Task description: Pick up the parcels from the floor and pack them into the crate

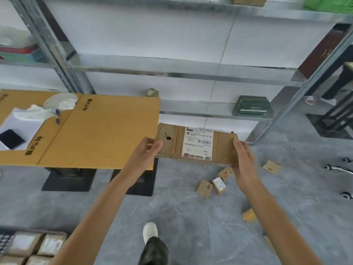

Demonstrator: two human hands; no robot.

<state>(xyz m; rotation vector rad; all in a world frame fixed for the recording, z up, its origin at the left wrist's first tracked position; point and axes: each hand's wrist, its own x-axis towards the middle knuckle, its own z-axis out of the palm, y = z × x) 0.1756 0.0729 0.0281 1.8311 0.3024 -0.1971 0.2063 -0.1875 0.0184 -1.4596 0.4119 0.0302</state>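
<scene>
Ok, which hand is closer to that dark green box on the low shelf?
Right. The right hand grips one end of the long parcel, almost straight below the dark green box in the view; the left hand holds the opposite end, farther left.

Single view: wide-angle, head-worn. Faces forward and steeply down onto the grey floor (191, 217). Closest to the lens: two bare forearms entering from 6 o'clock, with the left hand (147, 152) and right hand (243, 161) near frame centre, gripping the ends of a long parcel (196, 144). Shoe (150, 231) at 6 o'clock, almost directly beneath. Small parcels (219, 185) on the floor at 4 o'clock, farther down. Crate (4, 241) cut off by the frame corner at 7 o'clock. Cardboard sheet (99, 131) at 9 o'clock, mid range. Metal shelving (172, 73) across 12 o'clock, farthest off, uprights splayed by lens distortion.
</scene>
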